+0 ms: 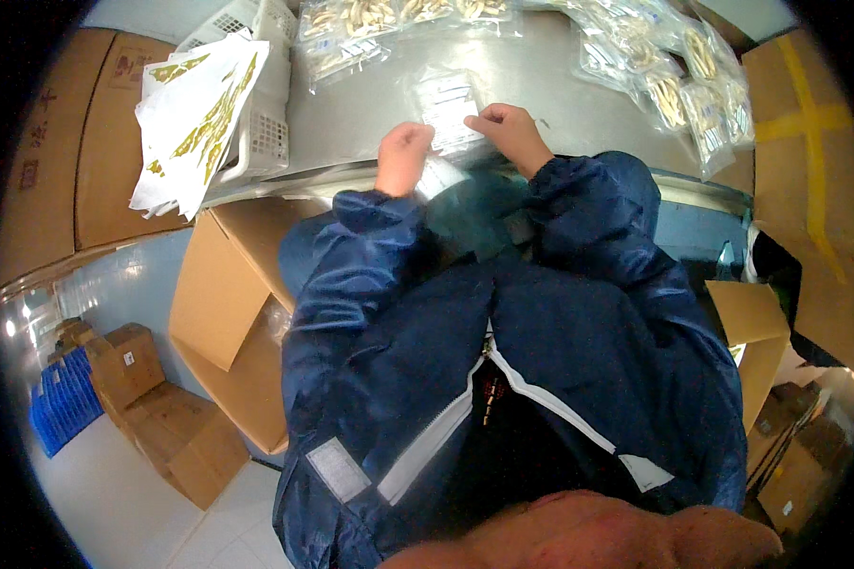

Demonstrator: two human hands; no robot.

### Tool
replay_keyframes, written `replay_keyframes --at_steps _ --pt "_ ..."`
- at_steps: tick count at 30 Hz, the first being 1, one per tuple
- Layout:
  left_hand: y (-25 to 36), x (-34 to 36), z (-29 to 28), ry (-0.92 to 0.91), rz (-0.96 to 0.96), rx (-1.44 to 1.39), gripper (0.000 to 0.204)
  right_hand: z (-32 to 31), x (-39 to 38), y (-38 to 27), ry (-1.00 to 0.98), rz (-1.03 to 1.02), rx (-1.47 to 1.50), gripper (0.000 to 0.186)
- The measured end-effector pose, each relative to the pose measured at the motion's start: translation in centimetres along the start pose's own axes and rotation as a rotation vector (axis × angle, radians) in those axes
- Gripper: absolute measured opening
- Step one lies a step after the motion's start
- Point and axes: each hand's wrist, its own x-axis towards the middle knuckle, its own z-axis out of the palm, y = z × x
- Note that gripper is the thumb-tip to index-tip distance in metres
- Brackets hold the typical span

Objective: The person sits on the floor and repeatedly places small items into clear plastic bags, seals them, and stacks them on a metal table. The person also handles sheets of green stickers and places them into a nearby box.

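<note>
A small clear plastic bag (449,98) with a white printed label lies at the near edge of the metal table, between my hands. My left hand (404,157) is closed, its fingertips pinching the bag's near left side. From the right, my right hand (512,136) is closed too, with thumb and finger pinching the bag's near right side. A white piece of paper or film (440,176) shows just below the bag, beside my left hand; its exact shape is blurred.
Bags of pale, stick-like pieces (366,19) line the table's far side, with more piled at right (669,95). White sheets with gold print (199,119) rest on a white plastic basket (268,133) at left. Open cardboard boxes (223,294) flank me below.
</note>
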Motion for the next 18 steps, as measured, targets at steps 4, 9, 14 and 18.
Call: replay_keyframes --at_steps 4,9,14,18 --pt "-1.0 1.7 0.8 0.102 -0.017 0.327 0.032 1.1 0.5 1.1 0.101 -0.058 -0.194 0.037" --pt "-1.3 1.7 0.9 0.142 0.0 0.605 0.044 1.7 -0.3 0.2 0.166 -0.082 -0.557 0.04" --pt "0.5 -0.3 -0.5 0.172 -0.081 0.746 0.06 0.3 0.3 2.3 0.462 -0.306 -0.619 0.064" --pt "-4.4 -1.1 -0.9 -0.01 -0.273 -0.012 0.047 0.3 0.8 1.4 0.04 0.099 0.104 0.054"
